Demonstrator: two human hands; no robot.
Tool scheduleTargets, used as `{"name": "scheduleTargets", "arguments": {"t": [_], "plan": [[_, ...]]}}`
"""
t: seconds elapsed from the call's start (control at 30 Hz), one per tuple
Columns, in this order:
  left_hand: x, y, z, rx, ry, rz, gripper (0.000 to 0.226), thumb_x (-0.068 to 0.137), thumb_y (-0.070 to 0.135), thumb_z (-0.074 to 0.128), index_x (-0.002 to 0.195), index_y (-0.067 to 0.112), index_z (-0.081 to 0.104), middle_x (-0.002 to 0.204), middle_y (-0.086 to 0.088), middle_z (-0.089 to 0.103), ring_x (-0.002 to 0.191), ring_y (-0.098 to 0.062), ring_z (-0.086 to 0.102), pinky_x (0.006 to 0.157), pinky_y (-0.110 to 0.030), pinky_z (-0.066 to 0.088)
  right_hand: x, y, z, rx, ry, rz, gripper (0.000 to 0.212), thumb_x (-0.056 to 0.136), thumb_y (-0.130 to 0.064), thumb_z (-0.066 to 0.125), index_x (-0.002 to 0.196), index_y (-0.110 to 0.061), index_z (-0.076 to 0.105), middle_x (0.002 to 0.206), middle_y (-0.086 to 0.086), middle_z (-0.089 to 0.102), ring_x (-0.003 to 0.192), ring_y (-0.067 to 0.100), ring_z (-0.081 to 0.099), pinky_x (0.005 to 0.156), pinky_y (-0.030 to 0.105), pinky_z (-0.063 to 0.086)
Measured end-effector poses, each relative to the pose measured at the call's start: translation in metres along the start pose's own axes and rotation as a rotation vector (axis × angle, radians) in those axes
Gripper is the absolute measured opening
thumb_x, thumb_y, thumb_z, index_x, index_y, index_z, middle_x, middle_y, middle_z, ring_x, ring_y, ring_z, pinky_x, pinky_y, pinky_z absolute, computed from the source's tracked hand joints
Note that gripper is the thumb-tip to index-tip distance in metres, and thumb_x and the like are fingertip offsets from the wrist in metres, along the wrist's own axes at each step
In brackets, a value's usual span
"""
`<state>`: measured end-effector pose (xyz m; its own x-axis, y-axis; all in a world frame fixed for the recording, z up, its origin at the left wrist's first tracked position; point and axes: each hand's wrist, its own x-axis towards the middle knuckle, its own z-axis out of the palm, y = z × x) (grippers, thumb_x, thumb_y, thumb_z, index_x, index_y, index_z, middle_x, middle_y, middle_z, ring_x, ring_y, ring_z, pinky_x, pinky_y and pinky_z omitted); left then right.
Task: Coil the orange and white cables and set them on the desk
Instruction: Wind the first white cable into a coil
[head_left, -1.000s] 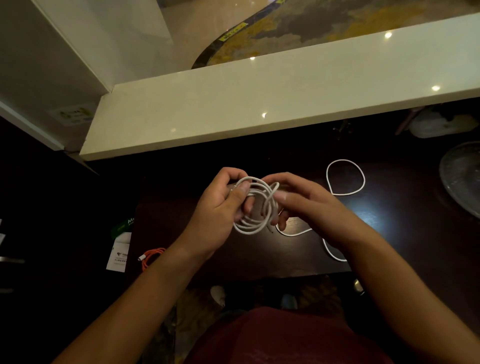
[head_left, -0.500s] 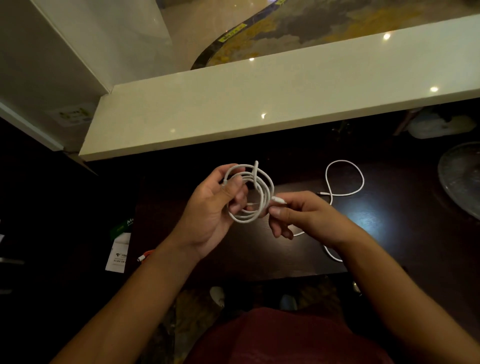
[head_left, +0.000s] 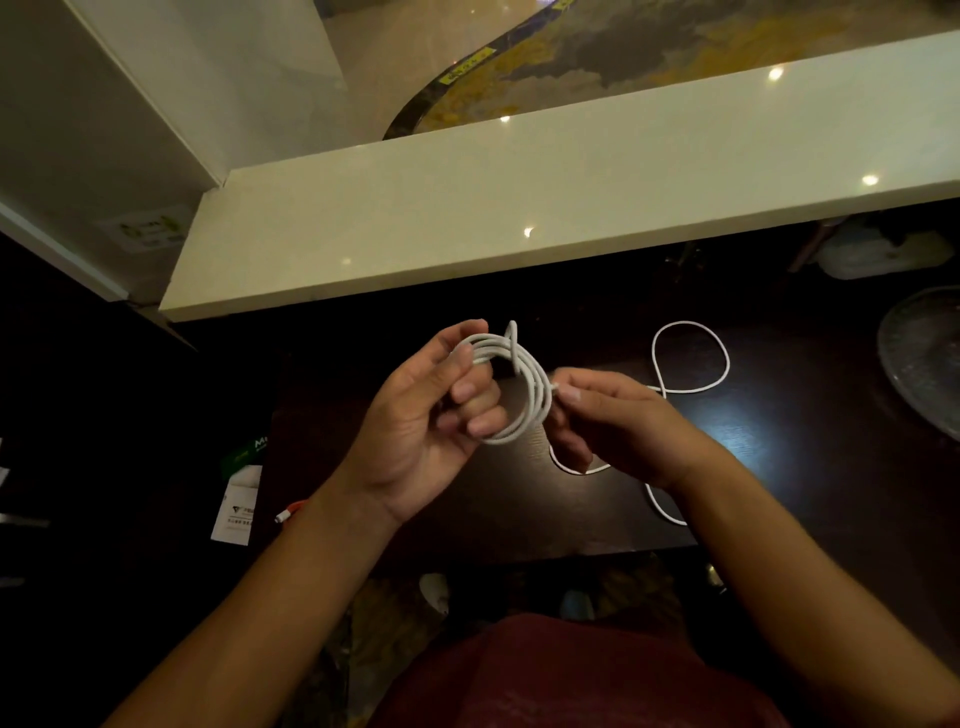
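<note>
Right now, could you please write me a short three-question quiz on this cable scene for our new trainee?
1. True or false: the left hand holds the white coil.
2. What does the right hand pinch? A) the coil's end; B) the glass dish; C) the paper card.
3. Where does the orange cable lie?

Key: 1 true. 2 A. 3 On the dark desk, by the left forearm, mostly hidden.

Left hand (head_left: 415, 431) curled; right hand (head_left: 618, 426) pinching
</note>
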<state>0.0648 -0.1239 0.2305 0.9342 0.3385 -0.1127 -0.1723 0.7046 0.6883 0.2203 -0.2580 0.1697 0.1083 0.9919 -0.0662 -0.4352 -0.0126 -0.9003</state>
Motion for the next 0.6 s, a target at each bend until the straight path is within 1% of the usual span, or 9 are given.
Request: {"name": "scheduleTargets", "arguments": {"t": [0.07,0.17,0.23,0.37,0.43,0.47,0.53,0.57,0.6], "plan": [[-0.001,0.002,0.000,-0.059,-0.028,-0.043,0.022,0.098,0.010,0.046,0.118,0.007,0.054,0.065,0.003,0.044,0.050,-0.005,0.027,0.050,-0.018,0.038,0.003,0.000,-0.007,0.023,0.054,-0.039,0.021,0.094,-0.022,0.052,0.085,-0.003,0.052,0.057,0.002,0.051,0.050,0.014,0.045,0.053,0.029,0.037],[-0.002,0.003,-0.005,-0.071,0.000,-0.061,0.023,0.099,0.011,0.042,0.117,0.006,0.055,0.066,0.003,0.043,0.053,-0.006,0.021,0.049,-0.017,0.036,0.010,-0.001,-0.022,-0.095,0.130,-0.074,0.018,0.096,-0.015,0.051,0.081,-0.006,0.055,0.055,0.006,0.046,0.049,0.018,0.042,0.053,0.030,0.037],[-0.001,0.001,-0.008,-0.067,0.031,-0.079,0.022,0.100,0.012,0.041,0.116,0.005,0.055,0.065,0.004,0.042,0.052,-0.005,0.023,0.049,-0.017,0.035,0.013,0.001,-0.030,-0.146,0.173,-0.069,0.020,0.096,-0.016,0.053,0.077,-0.011,0.057,0.056,0.007,0.046,0.050,0.020,0.043,0.055,0.033,0.036],[-0.002,-0.002,-0.012,-0.069,0.060,-0.067,0.021,0.100,0.012,0.042,0.116,0.006,0.055,0.065,0.003,0.043,0.048,-0.003,0.035,0.050,-0.019,0.039,0.011,0.004,-0.031,-0.149,0.247,-0.085,0.021,0.095,-0.019,0.055,0.076,-0.014,0.064,0.060,0.008,0.053,0.056,0.023,0.049,0.060,0.036,0.039],[-0.001,-0.002,-0.012,-0.045,0.073,-0.037,0.022,0.100,0.011,0.043,0.116,0.006,0.056,0.065,0.002,0.043,0.048,-0.004,0.037,0.053,-0.021,0.041,0.010,0.007,-0.023,-0.037,0.262,-0.109,0.016,0.092,-0.023,0.060,0.086,-0.011,0.068,0.068,0.011,0.059,0.061,0.024,0.055,0.061,0.035,0.044],[-0.001,-0.001,-0.011,-0.041,0.074,-0.023,0.022,0.100,0.011,0.043,0.116,0.006,0.056,0.065,0.002,0.044,0.048,-0.004,0.037,0.054,-0.022,0.042,0.011,0.009,-0.019,0.028,0.244,-0.107,0.020,0.090,-0.030,0.066,0.094,-0.010,0.069,0.072,0.012,0.062,0.064,0.024,0.058,0.062,0.035,0.046],[0.003,-0.001,-0.009,-0.042,0.072,0.001,0.022,0.100,0.011,0.042,0.117,0.006,0.056,0.064,0.002,0.044,0.047,-0.005,0.038,0.055,-0.023,0.044,0.015,0.014,-0.010,0.124,0.148,-0.070,0.051,0.083,-0.047,0.074,0.114,-0.008,0.067,0.082,0.016,0.067,0.070,0.027,0.062,0.063,0.036,0.050],[0.005,0.000,-0.008,-0.038,0.072,0.010,0.023,0.100,0.010,0.041,0.117,0.006,0.056,0.064,0.002,0.044,0.047,-0.005,0.038,0.055,-0.023,0.045,0.017,0.016,-0.006,0.141,0.116,-0.049,0.060,0.083,-0.052,0.073,0.123,-0.007,0.064,0.089,0.018,0.068,0.076,0.029,0.065,0.066,0.036,0.052],[0.007,0.001,-0.007,-0.025,0.072,0.017,0.023,0.101,0.010,0.041,0.117,0.005,0.056,0.064,0.001,0.045,0.047,-0.006,0.039,0.056,-0.025,0.047,0.018,0.018,-0.001,0.125,0.112,-0.036,0.061,0.086,-0.052,0.070,0.128,-0.008,0.062,0.097,0.019,0.069,0.084,0.029,0.067,0.070,0.037,0.053]]}}
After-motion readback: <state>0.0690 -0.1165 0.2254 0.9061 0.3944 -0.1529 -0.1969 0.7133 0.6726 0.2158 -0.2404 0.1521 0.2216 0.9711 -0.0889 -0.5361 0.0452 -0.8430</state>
